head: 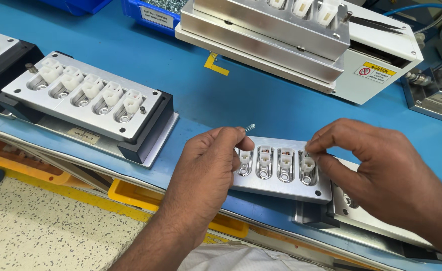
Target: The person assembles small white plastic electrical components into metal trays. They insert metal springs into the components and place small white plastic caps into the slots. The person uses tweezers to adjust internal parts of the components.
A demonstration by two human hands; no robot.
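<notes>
My left hand pinches a small silver screw between thumb and fingers, just above the left end of a metal fixture plate at the bench's front edge. The plate holds several white plastic connector housings in pockets. My right hand has its fingertips closed on something small at the rightmost housing; what it pinches is hidden by the fingers.
A second fixture with several white housings sits on a black base at the left. A white and metal machine stands at the back. Blue bins are at the far edge. The blue bench top lies between them.
</notes>
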